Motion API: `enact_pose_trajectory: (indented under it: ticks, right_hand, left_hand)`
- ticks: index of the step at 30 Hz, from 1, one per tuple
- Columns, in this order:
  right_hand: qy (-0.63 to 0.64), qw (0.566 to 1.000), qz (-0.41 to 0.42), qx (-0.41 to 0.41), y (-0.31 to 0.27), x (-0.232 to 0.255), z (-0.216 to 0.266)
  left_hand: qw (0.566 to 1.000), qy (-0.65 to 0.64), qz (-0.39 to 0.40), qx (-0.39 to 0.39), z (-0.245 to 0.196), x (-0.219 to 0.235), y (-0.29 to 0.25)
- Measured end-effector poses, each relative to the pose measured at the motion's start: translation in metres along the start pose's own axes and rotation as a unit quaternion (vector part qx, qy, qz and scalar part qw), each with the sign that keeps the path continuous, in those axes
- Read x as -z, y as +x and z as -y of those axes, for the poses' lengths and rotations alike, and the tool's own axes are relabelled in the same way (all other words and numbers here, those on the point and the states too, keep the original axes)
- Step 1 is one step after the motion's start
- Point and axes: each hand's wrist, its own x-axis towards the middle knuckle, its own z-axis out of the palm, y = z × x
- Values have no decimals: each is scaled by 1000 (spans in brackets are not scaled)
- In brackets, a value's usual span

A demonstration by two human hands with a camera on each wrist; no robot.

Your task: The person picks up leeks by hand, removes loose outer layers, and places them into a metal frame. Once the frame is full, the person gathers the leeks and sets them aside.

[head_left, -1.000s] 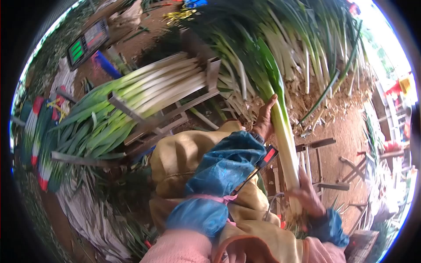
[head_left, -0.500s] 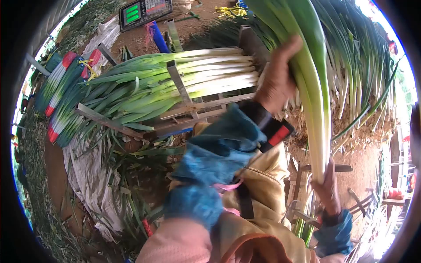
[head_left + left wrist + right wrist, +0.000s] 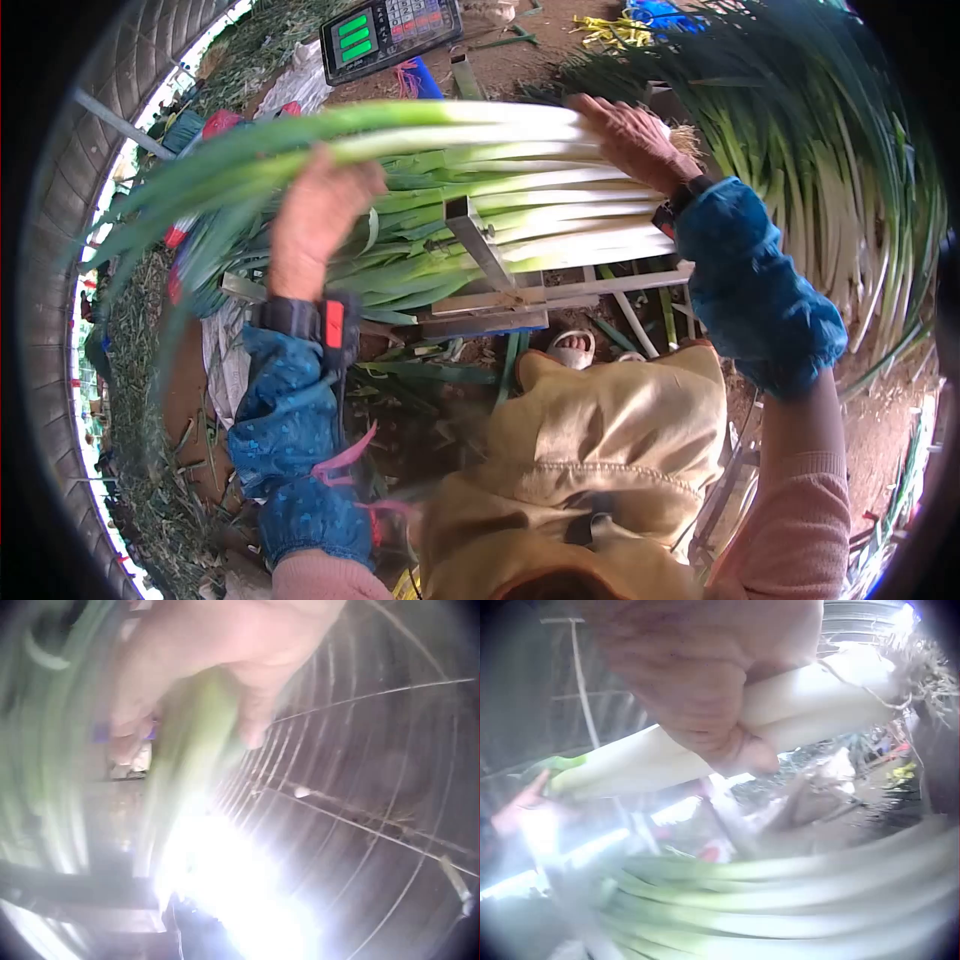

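Long leeks [image 3: 480, 122] with white shafts and green leaves lie across both hands, above the row of leeks [image 3: 560, 200] in a metal rack. My right hand [image 3: 640, 145] grips their white ends near the roots [image 3: 930, 675], its thumb pressed along the shafts in the right wrist view. Further left, my left hand [image 3: 320, 220] holds the green part; the left wrist view shows fingers and thumb on either side of the leaves [image 3: 199, 720]. The leaf tips are blurred and trail off to the left.
Metal posts [image 3: 475, 240] of the rack stand up at its near side. Behind it sits a scale [image 3: 390, 38] with a lit green display. A large heap of leeks [image 3: 810, 170] lies at the right. Tied bundles are at the left, and a sandalled foot [image 3: 572, 348] shows below the rack.
The leeks have swung from upright at the right to lying sideways over the rack. Both hands have moved with them, the left hand to the left, the right hand up to the rack's root end.
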Motion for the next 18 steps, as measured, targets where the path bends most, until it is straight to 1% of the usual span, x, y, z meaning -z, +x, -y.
enact_pose_trajectory:
  ticks: [1,2,3,4,5,6,7,8,9,11,13,14,15,17,18]
  right_hand:
    - [-45,999,-24,16,-16,-32,-28]
    - [-90,996,22,2,-42,-67,-59]
    - [-136,988,69,-13,-56,-87,-74]
    - [-128,978,145,-74,-52,-90,-74]
    - [-119,959,221,-132,-45,-84,-70]
    - [-110,930,297,-185,-41,-81,-69]
    - [-104,933,295,-175,-46,-81,-68]
    - [-101,937,290,-168,-51,-80,-70]
    - [-103,942,277,-158,-48,-80,-76]
    - [-74,942,284,-163,-52,-88,-81]
    - [-68,940,290,-166,-60,-89,-79]
    - [-64,955,252,-145,-62,-91,-77]
    - [-61,951,265,-145,-60,-91,-76]
    - [-56,945,285,-147,-53,-86,-75]
    - [-51,969,217,-108,-60,-87,-75]
  left_hand:
    - [996,-21,23,89,17,10,4]
    - [982,-43,45,179,33,10,7]
    - [986,88,-24,141,38,-2,9]
    - [983,153,-48,86,44,-16,20]
    - [973,216,-71,29,53,-29,32]
    - [942,323,-67,-58,65,-44,48]
    - [894,424,-59,-135,74,-52,66]
    - [764,619,-34,-177,85,-32,97]
    - [663,714,-14,-222,94,-23,114]
    - [439,876,30,-199,120,-4,127]
    - [407,876,10,-260,140,15,133]
    - [389,875,2,-289,143,16,132]
    - [395,876,10,-275,140,18,132]
    - [415,855,19,-310,135,18,119]
    - [405,854,27,-326,133,16,110]
